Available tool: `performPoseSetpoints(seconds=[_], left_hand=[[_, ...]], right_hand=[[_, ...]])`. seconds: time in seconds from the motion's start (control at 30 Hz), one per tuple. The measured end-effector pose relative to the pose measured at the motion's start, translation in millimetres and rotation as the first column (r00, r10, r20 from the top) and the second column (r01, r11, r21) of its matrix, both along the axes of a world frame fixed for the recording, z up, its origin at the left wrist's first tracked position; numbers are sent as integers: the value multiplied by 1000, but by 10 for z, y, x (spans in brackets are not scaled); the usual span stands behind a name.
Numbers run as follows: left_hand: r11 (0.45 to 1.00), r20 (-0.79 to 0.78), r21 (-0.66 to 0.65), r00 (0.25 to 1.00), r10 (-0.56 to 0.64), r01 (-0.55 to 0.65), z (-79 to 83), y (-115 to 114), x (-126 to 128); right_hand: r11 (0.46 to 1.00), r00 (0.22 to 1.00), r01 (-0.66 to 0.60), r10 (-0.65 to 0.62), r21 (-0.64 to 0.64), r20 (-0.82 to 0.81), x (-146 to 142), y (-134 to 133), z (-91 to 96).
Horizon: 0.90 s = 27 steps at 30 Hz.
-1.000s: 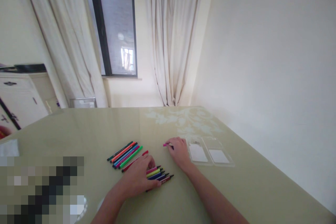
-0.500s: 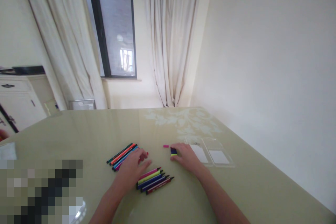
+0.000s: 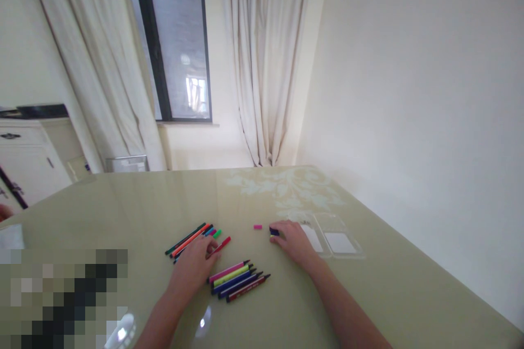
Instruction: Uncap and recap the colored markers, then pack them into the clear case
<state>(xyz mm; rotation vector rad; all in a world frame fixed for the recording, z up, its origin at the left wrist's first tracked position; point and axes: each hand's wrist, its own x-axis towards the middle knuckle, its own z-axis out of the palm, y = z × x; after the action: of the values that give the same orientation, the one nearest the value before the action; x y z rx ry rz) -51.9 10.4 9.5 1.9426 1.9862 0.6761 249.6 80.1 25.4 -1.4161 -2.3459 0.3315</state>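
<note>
My left hand (image 3: 195, 260) is closed on a red felt-tip marker (image 3: 225, 244), whose red end sticks out past the fingers. Beneath and beyond that hand lie several capped markers in a row, among them an orange marker (image 3: 191, 240) and a dark green marker (image 3: 185, 238). My right hand (image 3: 293, 241) pinches a few marker caps (image 3: 274, 233), dark blue with some yellow-green showing. A loose pink cap (image 3: 257, 227) rests left of it. Between my forearms several uncapped markers lie side by side, including a yellow-green marker (image 3: 231, 276) and a dark red marker (image 3: 248, 289).
An opened clear plastic case (image 3: 344, 255) with white inserts lies behind my right hand. The glossy table (image 3: 135, 207) reaches to a wall on the right and curtains at the back. At the far left edge part of another person's hand (image 3: 5, 211) shows.
My left hand has drawn back slightly left and closed on the red marker, uncovering the near ends of the pink and yellow-green markers. The right hand has shifted slightly right with the caps.
</note>
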Motion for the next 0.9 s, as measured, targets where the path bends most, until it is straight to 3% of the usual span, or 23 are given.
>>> performPoseSetpoints(seconds=[0.2, 0.33, 0.5, 0.63, 0.77, 0.9], left_hand=[[1000, -35, -7, 999, -27, 26, -20, 4, 29], [999, -34, 25, 998, -44, 45, -26, 11, 64], [997, 62, 49, 996, -66, 63, 34, -1, 147], [990, 168, 95, 979, -117, 102, 87, -22, 233], [974, 246, 154, 948, -202, 168, 115, -53, 346], [955, 251, 185, 929, -272, 230, 167, -101, 459]], right_hand=[[999, 1000, -6, 5, 46, 20, 36, 24, 0], [996, 1000, -8, 6, 85, 23, -104, -11, -4], [984, 993, -106, 96, 142, 73, -340, -55, -54], [989, 994, -91, 83, 119, 67, -359, -62, -42], [988, 985, -77, 96, 135, -141, -362, -149, 25], [980, 866, -188, 196, 64, -461, -450, -272, 94]])
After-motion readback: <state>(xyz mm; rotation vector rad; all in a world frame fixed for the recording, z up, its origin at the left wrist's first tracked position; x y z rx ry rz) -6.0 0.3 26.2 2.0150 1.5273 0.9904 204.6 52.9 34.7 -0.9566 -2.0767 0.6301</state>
